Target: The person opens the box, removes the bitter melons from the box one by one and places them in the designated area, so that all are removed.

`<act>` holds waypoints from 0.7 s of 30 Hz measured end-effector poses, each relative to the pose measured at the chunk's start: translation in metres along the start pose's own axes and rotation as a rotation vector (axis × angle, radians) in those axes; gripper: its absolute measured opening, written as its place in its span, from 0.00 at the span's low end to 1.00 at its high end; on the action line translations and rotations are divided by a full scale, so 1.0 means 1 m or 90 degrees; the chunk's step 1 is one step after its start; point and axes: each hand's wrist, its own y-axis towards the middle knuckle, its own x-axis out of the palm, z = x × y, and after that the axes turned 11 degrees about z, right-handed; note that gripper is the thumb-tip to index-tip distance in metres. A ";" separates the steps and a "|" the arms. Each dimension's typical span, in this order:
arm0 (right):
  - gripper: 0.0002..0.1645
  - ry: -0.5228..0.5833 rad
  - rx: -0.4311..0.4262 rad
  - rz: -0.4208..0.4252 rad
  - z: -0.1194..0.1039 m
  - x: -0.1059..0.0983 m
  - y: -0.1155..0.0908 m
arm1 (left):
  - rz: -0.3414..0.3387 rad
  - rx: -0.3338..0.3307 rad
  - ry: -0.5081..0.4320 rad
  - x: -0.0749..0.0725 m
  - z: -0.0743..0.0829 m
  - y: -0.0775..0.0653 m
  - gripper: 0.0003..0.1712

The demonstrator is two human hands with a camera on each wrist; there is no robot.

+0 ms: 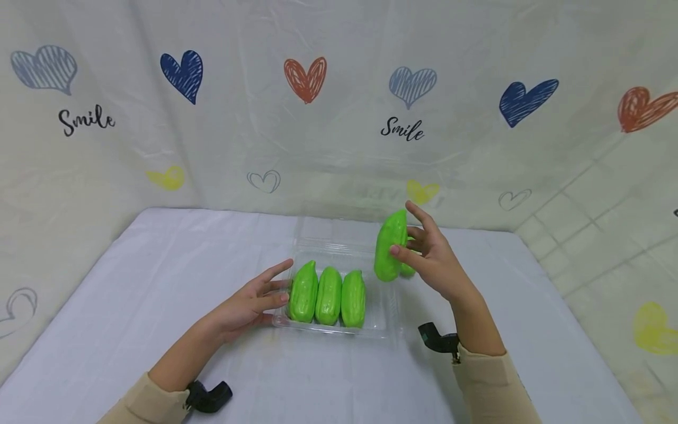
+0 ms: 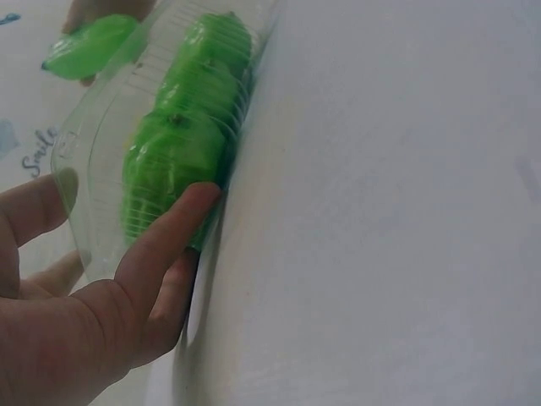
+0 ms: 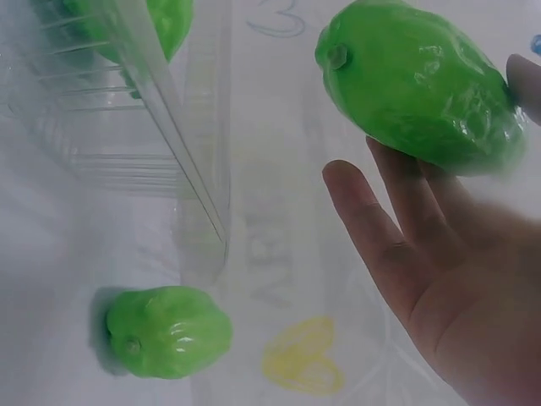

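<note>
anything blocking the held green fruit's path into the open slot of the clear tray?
Nothing visible. The right hand holds the green fruit above the clear tray, whose right end is bare beside the three fruits already in it. The left hand touches the opposite end.

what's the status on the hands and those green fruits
Left hand flat against the clear plastic tray, three green ridged fruits inside. Right hand holds a fourth green fruit above the tray. Fifth fruit on the table beside it; nothing blocking.
</note>
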 end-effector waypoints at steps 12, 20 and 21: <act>0.47 0.029 0.045 0.022 0.008 -0.003 0.001 | -0.004 0.004 0.003 0.000 -0.001 0.000 0.44; 0.46 0.047 0.082 0.064 0.013 -0.005 0.005 | 0.001 0.003 0.006 0.000 -0.002 0.000 0.44; 0.46 0.047 0.086 0.066 0.014 -0.005 0.005 | 0.002 0.003 0.006 -0.001 -0.002 0.000 0.44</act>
